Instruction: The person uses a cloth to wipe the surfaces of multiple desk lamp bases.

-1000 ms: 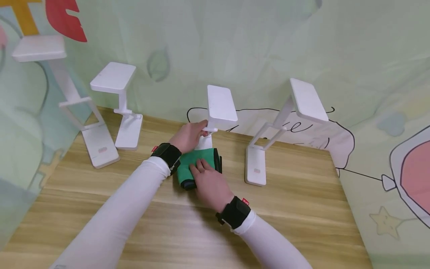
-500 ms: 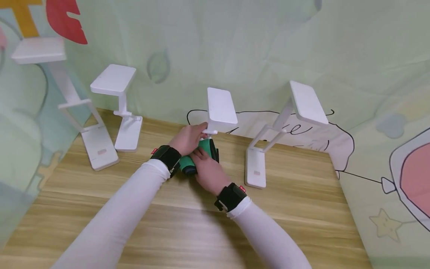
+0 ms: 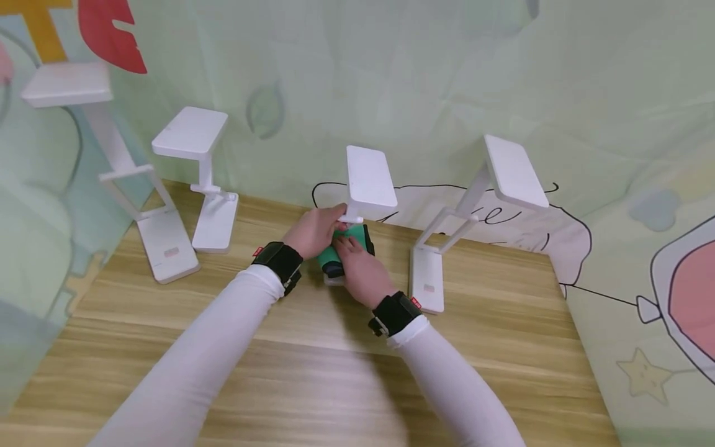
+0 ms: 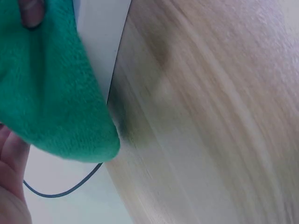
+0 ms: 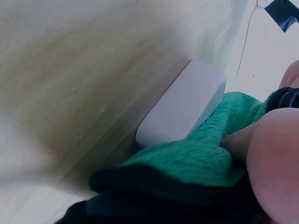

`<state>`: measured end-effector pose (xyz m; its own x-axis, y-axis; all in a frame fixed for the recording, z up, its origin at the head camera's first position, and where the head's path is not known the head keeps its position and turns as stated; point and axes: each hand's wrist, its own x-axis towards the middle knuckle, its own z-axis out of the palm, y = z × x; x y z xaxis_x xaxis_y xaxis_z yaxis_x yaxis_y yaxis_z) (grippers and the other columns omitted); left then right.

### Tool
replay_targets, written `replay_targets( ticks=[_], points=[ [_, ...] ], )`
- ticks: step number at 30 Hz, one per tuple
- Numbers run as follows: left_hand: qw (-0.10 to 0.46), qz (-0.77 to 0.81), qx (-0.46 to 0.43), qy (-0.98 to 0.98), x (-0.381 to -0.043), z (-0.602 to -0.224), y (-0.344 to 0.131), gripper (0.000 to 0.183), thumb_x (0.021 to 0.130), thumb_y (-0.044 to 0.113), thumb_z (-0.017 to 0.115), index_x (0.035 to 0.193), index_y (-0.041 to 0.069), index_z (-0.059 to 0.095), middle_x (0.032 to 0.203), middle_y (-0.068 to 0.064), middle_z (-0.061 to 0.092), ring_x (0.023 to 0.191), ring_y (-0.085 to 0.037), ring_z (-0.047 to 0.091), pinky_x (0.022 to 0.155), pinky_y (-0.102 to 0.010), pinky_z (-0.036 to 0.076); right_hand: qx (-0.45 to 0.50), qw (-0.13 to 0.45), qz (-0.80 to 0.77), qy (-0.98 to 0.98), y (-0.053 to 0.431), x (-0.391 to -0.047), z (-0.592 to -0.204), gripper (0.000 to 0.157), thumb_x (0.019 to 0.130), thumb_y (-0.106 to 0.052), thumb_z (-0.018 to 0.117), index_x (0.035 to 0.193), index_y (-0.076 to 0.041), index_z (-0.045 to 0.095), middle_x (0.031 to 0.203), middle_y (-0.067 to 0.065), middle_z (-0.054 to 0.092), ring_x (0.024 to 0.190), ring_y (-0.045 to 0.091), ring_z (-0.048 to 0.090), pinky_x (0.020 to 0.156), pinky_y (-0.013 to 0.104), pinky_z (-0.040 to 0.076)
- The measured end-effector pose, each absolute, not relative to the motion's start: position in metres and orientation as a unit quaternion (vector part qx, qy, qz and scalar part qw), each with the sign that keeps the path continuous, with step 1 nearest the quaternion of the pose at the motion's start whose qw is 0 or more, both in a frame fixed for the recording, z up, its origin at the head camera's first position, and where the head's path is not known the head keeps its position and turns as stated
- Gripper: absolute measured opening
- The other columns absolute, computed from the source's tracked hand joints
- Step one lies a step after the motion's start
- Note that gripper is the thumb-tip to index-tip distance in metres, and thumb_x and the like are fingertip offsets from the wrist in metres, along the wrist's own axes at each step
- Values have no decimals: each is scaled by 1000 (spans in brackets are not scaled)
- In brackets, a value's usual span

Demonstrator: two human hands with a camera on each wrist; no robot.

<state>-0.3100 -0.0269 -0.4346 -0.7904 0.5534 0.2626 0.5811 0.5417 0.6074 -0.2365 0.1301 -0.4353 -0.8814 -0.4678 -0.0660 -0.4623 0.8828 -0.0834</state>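
A white folding desk lamp stands in the middle near the back wall. My left hand holds it at the hinge bar below its head. Over the lamp's base lies a folded green cloth with dark trim. On top of the cloth, my right hand presses with its fingers extended toward the hinge. The front end of the base peeks out below the cloth. In the right wrist view, the cloth drapes along the white base. A fingertip rests on the cloth in the left wrist view.
Two similar lamps stand at the left, a taller one and a shorter one. Another lamp stands close to the right hand. A patterned fabric wall borders the wooden table.
My right hand and the cloth have moved up along the base toward the hinge, then slightly right, uncovering the base's front end. My left hand keeps its hold on the lamp.
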Motion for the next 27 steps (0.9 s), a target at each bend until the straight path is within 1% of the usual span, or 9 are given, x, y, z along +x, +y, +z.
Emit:
replay_targets(
  ticks=[5, 8, 10, 12, 15, 18, 22, 24, 27],
  points=[
    [20, -350, -321, -880, -310, -435, -25, 12, 102, 8, 54, 113, 11, 54, 98, -3, 67, 83, -15, 61, 72, -35, 52, -210, 60, -52, 975, 138, -232, -434, 64, 91, 7, 54, 151, -6, 36, 155, 16, 33, 139, 36, 29, 105, 48, 41],
    [10, -360, -314, -878, -310, -434, -27, 13, 103, 10, 54, 116, 11, 53, 98, -3, 67, 89, -15, 62, 73, -35, 52, -197, 58, -38, 978, 141, -226, -433, 64, 93, 6, 54, 152, -8, 36, 155, 16, 33, 138, 35, 31, 101, 47, 46],
    [8, -366, -310, -877, -311, -433, -28, 13, 103, 9, 53, 116, 10, 54, 98, -4, 67, 88, -15, 62, 71, -35, 52, -201, 45, -12, 979, 141, -220, -434, 62, 94, 4, 55, 152, -8, 36, 155, 17, 34, 137, 34, 33, 92, 45, 52],
    [12, -365, -309, -878, -311, -432, -29, 12, 103, 8, 53, 115, 11, 53, 96, -5, 67, 85, -16, 61, 70, -34, 51, -211, 28, 25, 977, 140, -212, -434, 59, 95, 0, 56, 151, -8, 38, 153, 19, 35, 136, 34, 36, 86, 42, 56],
    [19, -360, -318, -877, -311, -431, -30, 12, 103, 7, 52, 115, 10, 54, 95, -8, 68, 82, -18, 59, 70, -35, 51, -239, 0, 78, 968, 137, -197, -435, 54, 97, -4, 59, 148, -6, 42, 149, 22, 41, 133, 35, 40, 82, 38, 57],
    [20, -359, -324, -875, -310, -431, -31, 14, 103, 4, 51, 116, 9, 54, 96, -8, 68, 82, -18, 60, 69, -35, 51, -269, -24, 109, 957, 133, -184, -434, 49, 97, -6, 61, 144, -6, 49, 144, 22, 47, 130, 36, 44, 87, 37, 55],
    [18, -363, -319, -875, -309, -431, -30, 23, 101, -1, 51, 119, 12, 55, 99, -4, 69, 81, -15, 59, 65, -32, 49, -312, -49, 129, 940, 127, -171, -436, 47, 95, -9, 64, 142, -10, 54, 140, 19, 53, 127, 38, 47, 90, 37, 54],
    [18, -362, -320, -875, -308, -432, -29, 22, 101, 1, 51, 119, 12, 55, 99, -4, 68, 79, -16, 57, 63, -31, 47, -330, -56, 130, 933, 124, -167, -441, 52, 94, -23, 69, 142, -12, 53, 141, 20, 52, 128, 39, 45, 94, 38, 51],
    [18, -360, -325, -875, -307, -432, -28, 14, 103, 6, 52, 115, 11, 55, 97, -7, 68, 77, -16, 56, 65, -32, 47, -344, -63, 124, 929, 119, -166, -447, 65, 90, -43, 72, 143, -12, 52, 143, 22, 49, 130, 42, 41, 104, 40, 44]
  ],
)
